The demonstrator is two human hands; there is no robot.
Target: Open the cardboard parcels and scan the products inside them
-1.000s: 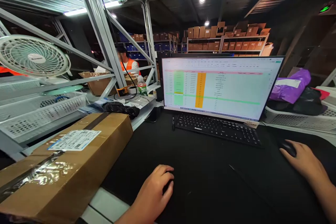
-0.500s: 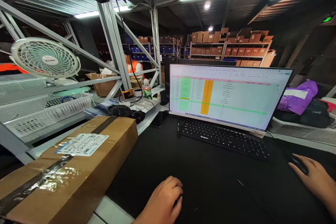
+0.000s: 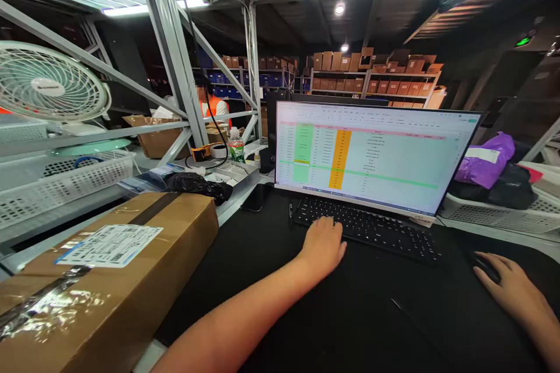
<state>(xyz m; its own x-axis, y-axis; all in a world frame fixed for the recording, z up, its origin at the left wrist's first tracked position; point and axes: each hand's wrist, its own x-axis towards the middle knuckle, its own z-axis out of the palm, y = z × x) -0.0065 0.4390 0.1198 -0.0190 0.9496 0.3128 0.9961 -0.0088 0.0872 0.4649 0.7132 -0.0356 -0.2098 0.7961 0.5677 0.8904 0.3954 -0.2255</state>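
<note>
My left hand (image 3: 322,247) rests at the left part of a black keyboard (image 3: 385,233), its fingers lying over the lower keys with nothing held. At the right, my right hand (image 3: 516,285) is wrapped over a black computer mouse (image 3: 487,268) on the dark desk mat. Behind the keyboard stands a monitor (image 3: 394,154) showing a spreadsheet with green and orange columns. A taped cardboard box (image 3: 175,262) with a white shipping label (image 3: 111,245) lies to the left of my left arm.
A phone (image 3: 257,197) and a pen (image 3: 291,213) lie left of the keyboard. Beyond them are a black plastic bag (image 3: 199,185) and a bottle (image 3: 237,148). A purple parcel (image 3: 485,160) sits in a white basket (image 3: 494,214). A fan (image 3: 52,84) and a person in an orange vest (image 3: 214,106) are at left.
My left hand has moved forward from the desk mat onto the keyboard, its fingers now less curled. My right hand stays on the mouse. The view has shifted slightly to the right.
</note>
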